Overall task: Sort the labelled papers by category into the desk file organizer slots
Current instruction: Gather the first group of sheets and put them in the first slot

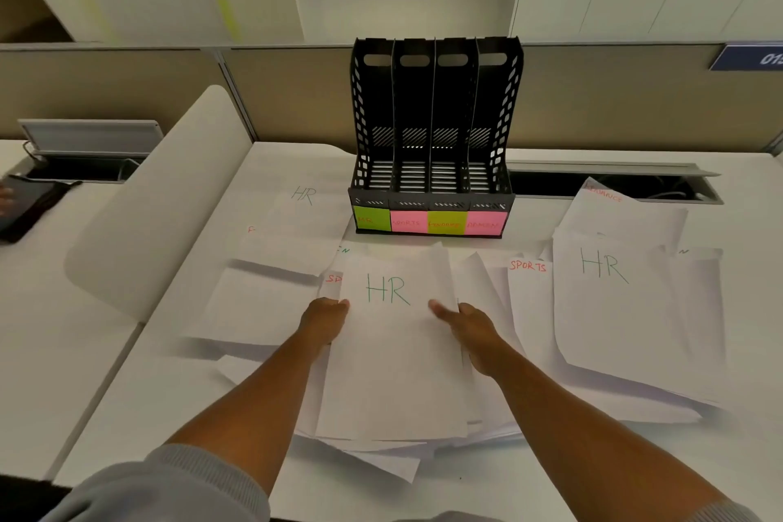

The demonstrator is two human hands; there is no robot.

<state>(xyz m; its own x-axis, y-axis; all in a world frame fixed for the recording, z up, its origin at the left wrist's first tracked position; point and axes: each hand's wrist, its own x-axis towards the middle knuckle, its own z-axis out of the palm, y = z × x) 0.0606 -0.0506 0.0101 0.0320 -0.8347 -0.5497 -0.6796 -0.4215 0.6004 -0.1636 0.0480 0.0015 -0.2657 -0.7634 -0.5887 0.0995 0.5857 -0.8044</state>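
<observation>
A white sheet marked HR (394, 348) lies on top of the paper pile at the desk's middle. My left hand (324, 320) grips its left edge and my right hand (468, 324) grips its right edge, thumbs on top. Behind it stands a black four-slot file organizer (434, 131) with empty slots. Sticky labels run along its front: green HR (372, 220), pink SPORTS (407, 222), yellow-green FINANCE (445, 223), pink ADMIN (486, 225). More sheets lie around: another HR sheet (610, 309) at right, a SPORTS sheet (529, 301), an HR sheet (305, 208) at back left, a FINANCE sheet (623, 212).
A curved white divider panel (161, 203) rises at the left. A cable tray slot (614, 182) lies open behind the papers at right, another (84, 165) at far left. A dark tablet (29, 203) with someone's hand sits on the neighbouring desk. A beige partition wall (614, 97) backs the desk.
</observation>
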